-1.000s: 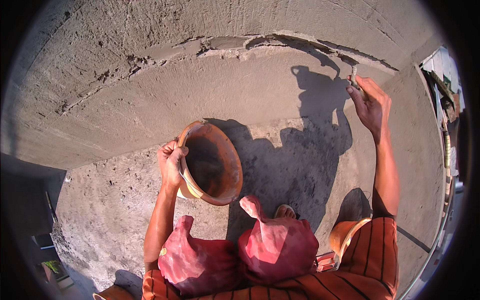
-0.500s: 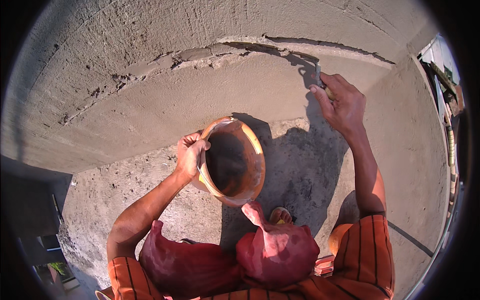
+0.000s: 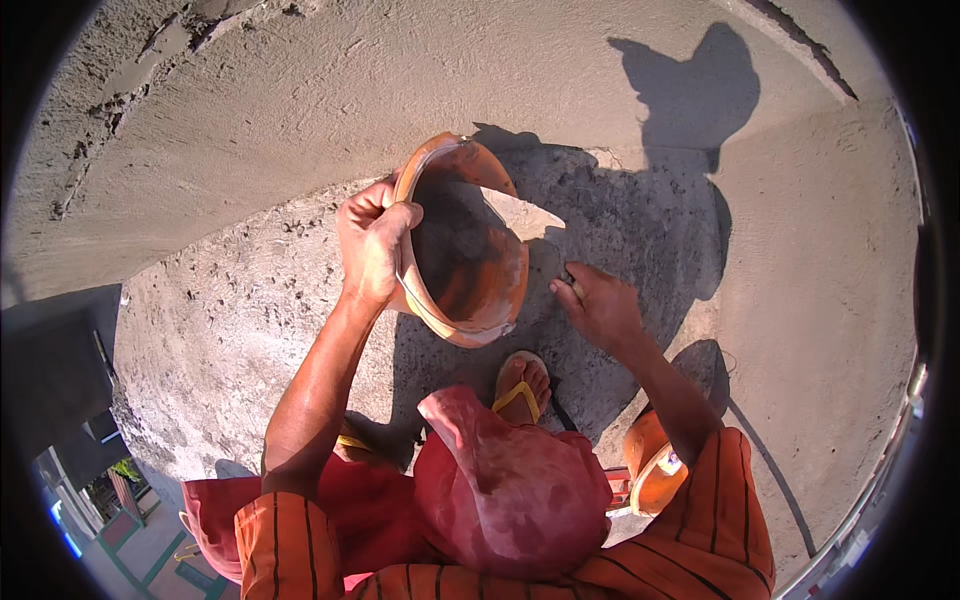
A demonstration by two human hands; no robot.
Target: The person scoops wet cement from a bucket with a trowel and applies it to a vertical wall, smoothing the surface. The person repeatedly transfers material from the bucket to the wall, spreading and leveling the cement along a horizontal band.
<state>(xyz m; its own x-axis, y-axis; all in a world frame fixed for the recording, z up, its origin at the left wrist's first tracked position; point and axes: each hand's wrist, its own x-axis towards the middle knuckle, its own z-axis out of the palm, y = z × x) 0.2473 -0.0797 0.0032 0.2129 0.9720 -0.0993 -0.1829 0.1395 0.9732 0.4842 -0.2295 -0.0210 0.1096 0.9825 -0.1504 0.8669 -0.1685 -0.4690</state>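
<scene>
An orange bucket [image 3: 507, 283] hangs tilted before me, with its mouth toward me. My left hand [image 3: 372, 248] is closed on its left rim, thumb over the edge. Dark grey mortar [image 3: 450, 235] lies in its shaded inside. In my closed right hand [image 3: 603, 308] is the handle of a trowel [image 3: 523, 214]. The pale blade crosses the bucket's right rim, and its far end reaches into the bucket over the mortar.
A mortar-covered wall [image 3: 330, 110] curves ahead, with rough raised seams at upper left and upper right. Splattered concrete floor [image 3: 230, 340] lies below. A second orange container [image 3: 655, 470] stands by my right elbow. My sandalled foot [image 3: 522, 388] is beneath the bucket.
The trowel has come away from the wall seam, down and left into the bucket's mouth. My left hand still holds the bucket. My view has swung, so the seam now sits at the edges.
</scene>
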